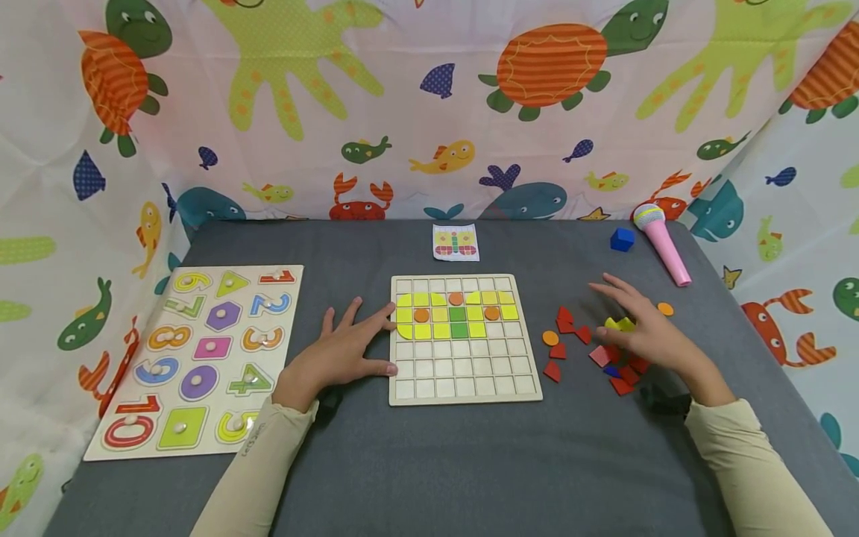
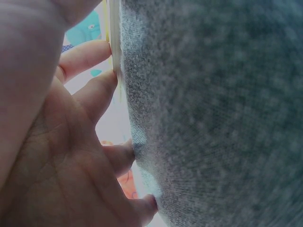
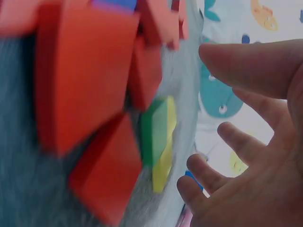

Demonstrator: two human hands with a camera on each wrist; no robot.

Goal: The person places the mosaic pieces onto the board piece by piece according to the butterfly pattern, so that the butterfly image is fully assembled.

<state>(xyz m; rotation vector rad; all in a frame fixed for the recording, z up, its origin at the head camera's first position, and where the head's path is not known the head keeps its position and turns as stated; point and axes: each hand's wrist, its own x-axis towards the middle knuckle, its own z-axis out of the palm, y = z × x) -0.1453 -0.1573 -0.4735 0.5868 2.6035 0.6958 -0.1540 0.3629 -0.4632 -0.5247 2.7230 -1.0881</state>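
Note:
A wooden grid board (image 1: pixel 463 380) lies in the middle of the table, with yellow, orange and green tiles in its upper rows. At its left edge, my left hand (image 1: pixel 338 344) rests with fingers spread; the left wrist view shows fingertips touching the edge and the cloth. My right hand (image 1: pixel 654 339) hovers with extended fingers over a loose pile to the board's right, holding nothing. Red pieces (image 3: pixel 90 80), a blue piece (image 3: pixel 116 4), and a green piece (image 3: pixel 155 130) beside yellow ones lie below it. The hand hides part of the pile in the head view.
A small pattern card (image 1: pixel 456 243) sits behind the board. At the back right are a blue cube (image 1: pixel 622 239) and a pink toy microphone (image 1: pixel 664 250). A number-and-shape puzzle board (image 1: pixel 168 388) lies on the left. Patterned cloth (image 1: pixel 403 112) hangs behind the table.

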